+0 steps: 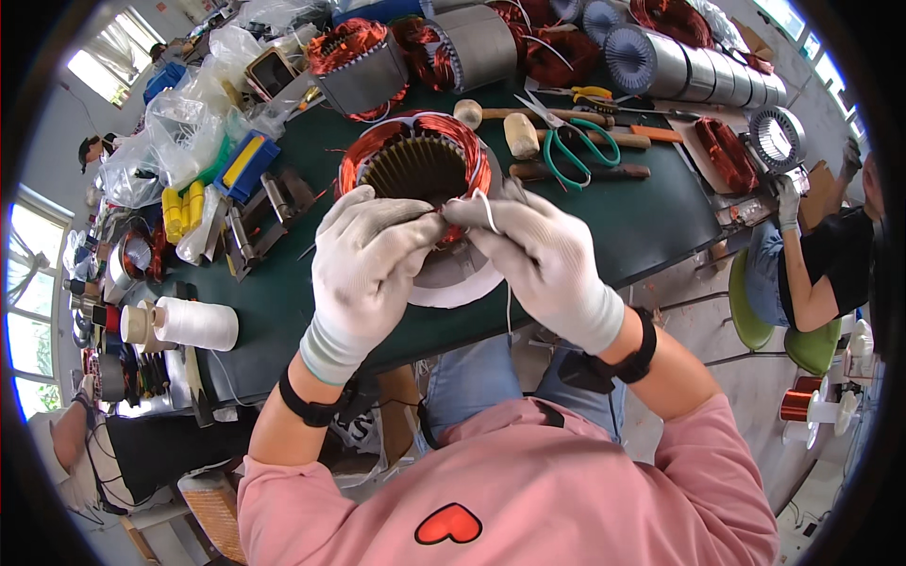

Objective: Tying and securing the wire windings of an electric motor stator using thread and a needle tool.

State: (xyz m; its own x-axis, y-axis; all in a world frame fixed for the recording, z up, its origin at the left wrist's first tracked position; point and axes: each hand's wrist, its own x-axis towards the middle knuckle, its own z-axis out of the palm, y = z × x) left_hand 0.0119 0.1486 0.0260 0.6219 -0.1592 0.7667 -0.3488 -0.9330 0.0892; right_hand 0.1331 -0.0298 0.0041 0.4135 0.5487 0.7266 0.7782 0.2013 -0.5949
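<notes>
Scissors [566, 141] behind stator [415, 165], spool [193, 324] left.

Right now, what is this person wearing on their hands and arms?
Both the left hand and the right hand wear white knitted gloves with ribbed cuffs. A black strap circles the left wrist and a black band with a small black box circles the right. Pink sleeves are pushed up, leaving the forearms bare.

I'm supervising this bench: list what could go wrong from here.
1. The white cord pinched between left hand and right hand may slip from the gloved grip.
2. Pulling hard might nick the copper windings on the stator.
3. Green-handled scissors lie close by and could snag a sleeve.
</notes>
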